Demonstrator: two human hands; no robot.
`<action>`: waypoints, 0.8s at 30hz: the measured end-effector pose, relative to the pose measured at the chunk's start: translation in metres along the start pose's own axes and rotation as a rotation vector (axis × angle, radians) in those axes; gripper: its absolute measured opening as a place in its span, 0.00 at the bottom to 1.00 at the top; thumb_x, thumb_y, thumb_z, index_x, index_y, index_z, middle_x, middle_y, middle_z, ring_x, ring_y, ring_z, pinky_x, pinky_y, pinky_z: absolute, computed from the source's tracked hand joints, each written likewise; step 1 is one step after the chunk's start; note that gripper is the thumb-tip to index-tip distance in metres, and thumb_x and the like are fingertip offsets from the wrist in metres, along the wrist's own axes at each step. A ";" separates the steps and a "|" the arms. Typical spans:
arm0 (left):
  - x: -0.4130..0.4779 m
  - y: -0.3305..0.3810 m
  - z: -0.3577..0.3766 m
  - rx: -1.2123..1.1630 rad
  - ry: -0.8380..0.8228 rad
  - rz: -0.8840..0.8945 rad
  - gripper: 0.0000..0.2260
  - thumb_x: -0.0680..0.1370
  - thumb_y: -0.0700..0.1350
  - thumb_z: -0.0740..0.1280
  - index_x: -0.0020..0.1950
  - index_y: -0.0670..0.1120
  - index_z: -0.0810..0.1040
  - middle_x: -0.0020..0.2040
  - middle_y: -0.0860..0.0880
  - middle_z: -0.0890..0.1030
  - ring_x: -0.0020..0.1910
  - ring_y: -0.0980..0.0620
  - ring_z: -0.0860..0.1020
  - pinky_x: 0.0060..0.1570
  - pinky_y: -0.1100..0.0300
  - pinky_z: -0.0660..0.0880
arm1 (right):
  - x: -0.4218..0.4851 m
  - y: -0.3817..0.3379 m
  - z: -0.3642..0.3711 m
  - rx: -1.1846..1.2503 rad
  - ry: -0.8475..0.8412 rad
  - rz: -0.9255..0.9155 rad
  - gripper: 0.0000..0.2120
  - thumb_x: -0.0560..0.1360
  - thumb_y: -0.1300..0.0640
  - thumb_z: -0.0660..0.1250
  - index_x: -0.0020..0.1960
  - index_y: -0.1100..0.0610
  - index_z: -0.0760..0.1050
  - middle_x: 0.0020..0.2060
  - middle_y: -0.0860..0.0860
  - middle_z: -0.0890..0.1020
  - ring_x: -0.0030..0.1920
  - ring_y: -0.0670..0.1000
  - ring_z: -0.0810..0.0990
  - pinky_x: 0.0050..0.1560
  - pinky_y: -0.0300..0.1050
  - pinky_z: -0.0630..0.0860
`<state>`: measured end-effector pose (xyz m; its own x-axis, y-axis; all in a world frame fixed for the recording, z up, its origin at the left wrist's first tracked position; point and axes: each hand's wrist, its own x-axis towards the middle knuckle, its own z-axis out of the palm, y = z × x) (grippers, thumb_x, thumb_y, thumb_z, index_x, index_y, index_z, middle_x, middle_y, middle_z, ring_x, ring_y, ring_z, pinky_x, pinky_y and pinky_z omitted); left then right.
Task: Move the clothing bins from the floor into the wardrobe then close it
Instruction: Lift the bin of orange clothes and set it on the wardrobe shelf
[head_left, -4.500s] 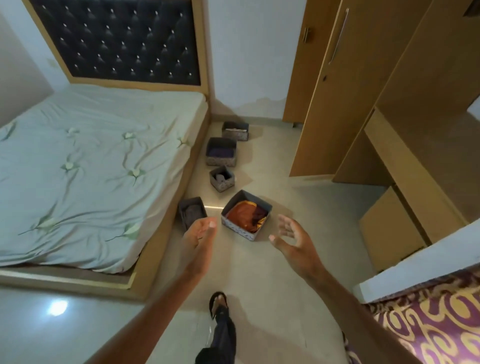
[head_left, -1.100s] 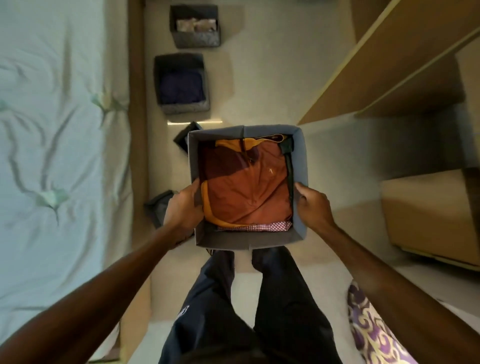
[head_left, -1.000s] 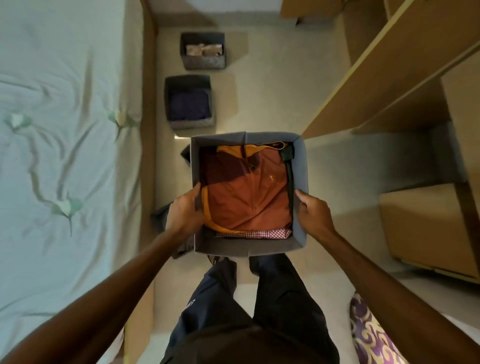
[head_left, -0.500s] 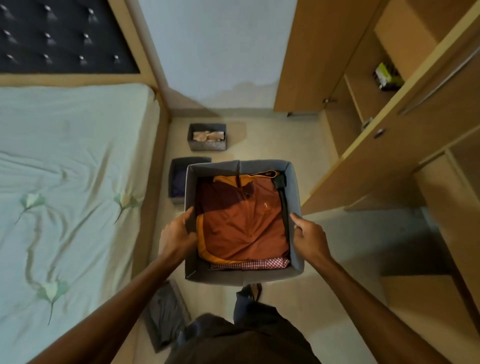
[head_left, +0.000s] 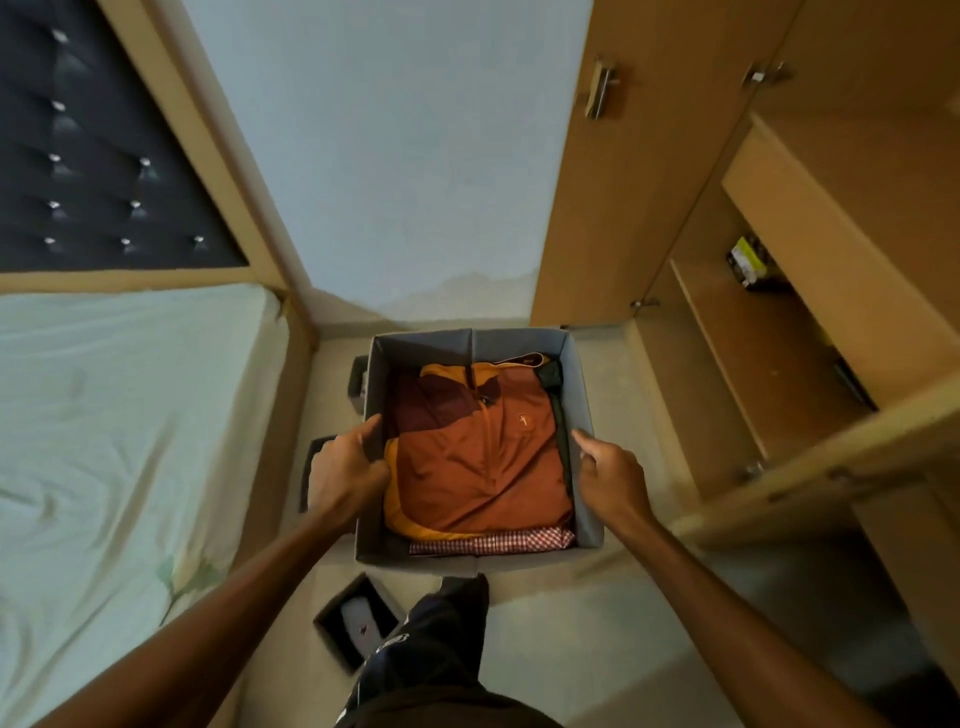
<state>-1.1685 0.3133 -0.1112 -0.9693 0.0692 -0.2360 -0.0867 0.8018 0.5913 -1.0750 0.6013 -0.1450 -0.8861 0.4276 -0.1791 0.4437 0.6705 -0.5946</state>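
The bed (head_left: 104, 441) fills the left of the room, and the wardrobe (head_left: 753, 353) stands open on the right, its wooden shelves in view. Between them, held clear of the floor in front of the person, is the large grey bin (head_left: 470, 345), carrying a folded orange garment (head_left: 478, 462) over a checked one. The left hand (head_left: 345, 470) grips the bin's left wall and the right hand (head_left: 610, 478) its right wall, each thumb at the rim, the fingers hidden outside. To shelve it well, I judge it best to hold the soft-sided bin level, turn right, square it to a shelf opening and slide it in base first, minding the near door edge. A small dark bin (head_left: 356, 621) sits on the floor near the person's leg and wants stepping around; parts of other dark bins (head_left: 314, 457) show past the carried bin's left side. A yellow-green packet (head_left: 745, 260) lies on an upper shelf
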 end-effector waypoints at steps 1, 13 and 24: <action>0.024 0.014 0.001 0.004 -0.011 0.016 0.31 0.69 0.39 0.67 0.72 0.52 0.70 0.57 0.42 0.83 0.49 0.43 0.82 0.48 0.55 0.79 | 0.022 -0.002 -0.003 -0.002 0.011 0.008 0.20 0.79 0.63 0.56 0.70 0.55 0.69 0.60 0.57 0.81 0.49 0.58 0.82 0.48 0.42 0.75; 0.303 0.234 0.038 0.176 -0.220 0.391 0.22 0.73 0.46 0.67 0.67 0.56 0.74 0.57 0.43 0.83 0.53 0.40 0.81 0.52 0.49 0.79 | 0.229 -0.014 -0.088 0.126 0.291 0.397 0.21 0.79 0.63 0.57 0.71 0.55 0.68 0.65 0.56 0.77 0.60 0.58 0.79 0.59 0.50 0.77; 0.422 0.466 0.157 0.186 -0.526 0.800 0.21 0.74 0.53 0.65 0.68 0.59 0.72 0.58 0.49 0.81 0.54 0.42 0.80 0.52 0.52 0.78 | 0.323 0.077 -0.210 0.175 0.589 0.688 0.21 0.79 0.64 0.56 0.71 0.55 0.68 0.63 0.58 0.78 0.47 0.55 0.81 0.43 0.42 0.73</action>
<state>-1.5819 0.8098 -0.0562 -0.4959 0.8538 -0.1587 0.6335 0.4806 0.6064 -1.2985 0.9182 -0.0843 -0.2022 0.9696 -0.1374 0.7783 0.0739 -0.6235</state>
